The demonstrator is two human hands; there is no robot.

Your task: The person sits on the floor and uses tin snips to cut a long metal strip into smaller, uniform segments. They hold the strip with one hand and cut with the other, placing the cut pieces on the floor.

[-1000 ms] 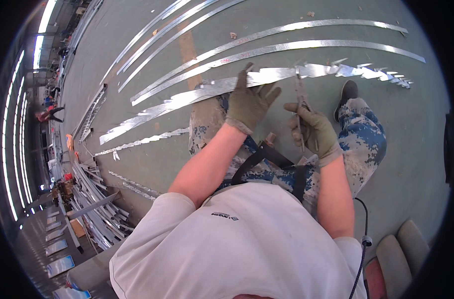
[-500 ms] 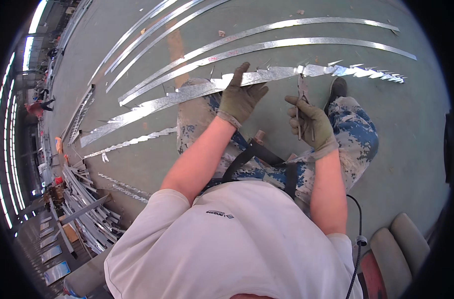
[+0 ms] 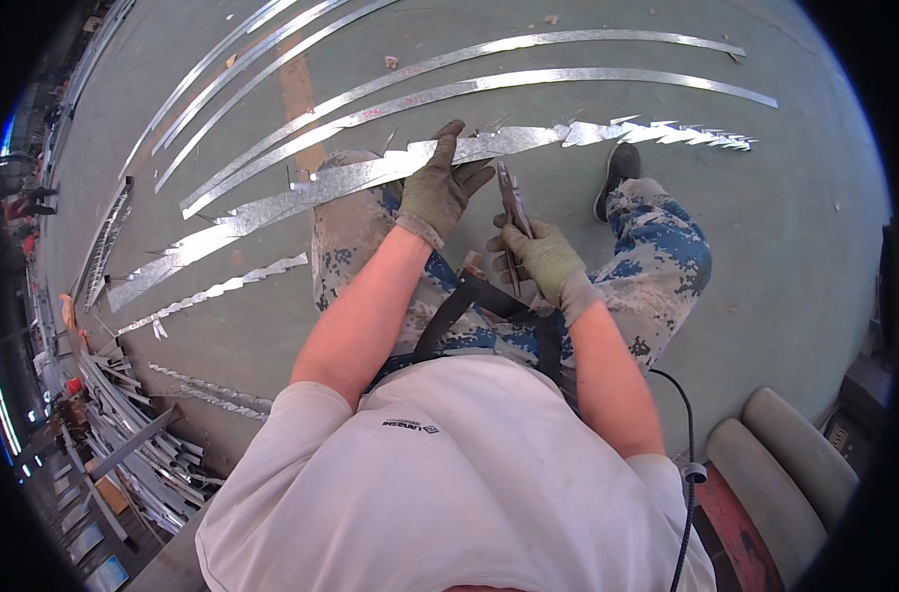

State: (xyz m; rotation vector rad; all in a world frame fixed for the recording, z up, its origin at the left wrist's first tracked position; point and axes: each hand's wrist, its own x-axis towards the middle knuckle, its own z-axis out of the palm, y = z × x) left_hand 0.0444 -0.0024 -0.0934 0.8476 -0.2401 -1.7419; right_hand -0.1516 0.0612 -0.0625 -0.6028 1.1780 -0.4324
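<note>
A long shiny metal strip (image 3: 346, 178) with a row of notched, bent-up tabs runs across in front of me, over my left knee. My left hand (image 3: 434, 197), in an olive work glove, grips its lower edge, with the thumb over the top face. My right hand (image 3: 546, 259), gloved too, is closed around the handles of metal pliers (image 3: 511, 202). The jaws point up just below the strip, close to my left fingertips, and seem apart from the metal. Toward the right end the tabs are twisted more sharply.
Several plain flat strips (image 3: 528, 79) lie on the green floor (image 3: 785, 227) beyond. A narrower notched strip (image 3: 213, 291) lies at the left, near a pile of metal profiles (image 3: 139, 434). Padded grey cushions (image 3: 765, 483) stand at lower right. A person (image 3: 30, 204) is far off left.
The pliers have come away from the strip and moved left and down, nearer my left hand. My left hand keeps its place on the strip. The whole view has shifted somewhat.
</note>
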